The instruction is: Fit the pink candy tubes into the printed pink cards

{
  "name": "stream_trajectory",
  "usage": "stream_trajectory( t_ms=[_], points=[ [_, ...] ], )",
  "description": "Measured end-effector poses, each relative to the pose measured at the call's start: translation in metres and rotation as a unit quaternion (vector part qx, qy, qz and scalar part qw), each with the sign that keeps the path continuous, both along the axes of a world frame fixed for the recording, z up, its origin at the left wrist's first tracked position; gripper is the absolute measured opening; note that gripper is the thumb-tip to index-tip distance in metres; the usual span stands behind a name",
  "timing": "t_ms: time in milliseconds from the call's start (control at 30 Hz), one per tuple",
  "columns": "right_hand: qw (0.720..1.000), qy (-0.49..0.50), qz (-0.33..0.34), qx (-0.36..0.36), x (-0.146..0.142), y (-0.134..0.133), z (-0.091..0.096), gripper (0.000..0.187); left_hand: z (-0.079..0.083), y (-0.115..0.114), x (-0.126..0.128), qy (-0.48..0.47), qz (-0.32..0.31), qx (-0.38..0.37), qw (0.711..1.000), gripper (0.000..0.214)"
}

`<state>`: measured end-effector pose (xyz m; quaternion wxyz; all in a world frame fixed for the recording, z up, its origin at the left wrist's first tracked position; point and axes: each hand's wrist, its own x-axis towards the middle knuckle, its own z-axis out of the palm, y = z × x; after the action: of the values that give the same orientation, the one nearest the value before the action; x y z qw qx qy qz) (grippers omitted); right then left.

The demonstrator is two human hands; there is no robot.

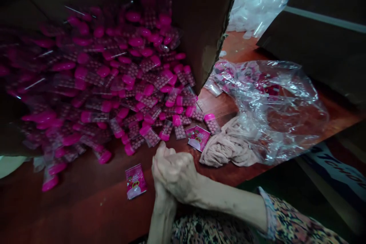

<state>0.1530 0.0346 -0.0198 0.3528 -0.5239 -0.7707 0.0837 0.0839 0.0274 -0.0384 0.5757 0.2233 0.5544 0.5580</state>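
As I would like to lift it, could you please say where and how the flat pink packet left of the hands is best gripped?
I'd pinch the pink packet by its near short edge, coming low from that side: it lies flat on the red surface, that edge is uncovered, and pink-capped containers lie beyond its far end.

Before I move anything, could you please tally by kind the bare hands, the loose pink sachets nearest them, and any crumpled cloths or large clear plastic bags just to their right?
Hands (left hand, right hand): 2
Loose pink sachets: 2
Crumpled cloth: 1
Large clear plastic bag: 1
Total: 6
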Motion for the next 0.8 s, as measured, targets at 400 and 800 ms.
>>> stream_trajectory(
  t_ms=[400, 800],
  points=[
    [0.975, 0.140, -0.146, -0.089, 0.024, 0.017, -0.008, 0.051, 0.022, 0.018, 0.003, -0.127, 0.062, -0.049, 0.989, 0.050],
    [0.993, 0.072, -0.084, -0.032, -0.003, 0.006, -0.009, 0.044, 0.016, 0.014, -0.001, 0.087, 0.036, -0.062, 0.994, 0.051]
  ],
)
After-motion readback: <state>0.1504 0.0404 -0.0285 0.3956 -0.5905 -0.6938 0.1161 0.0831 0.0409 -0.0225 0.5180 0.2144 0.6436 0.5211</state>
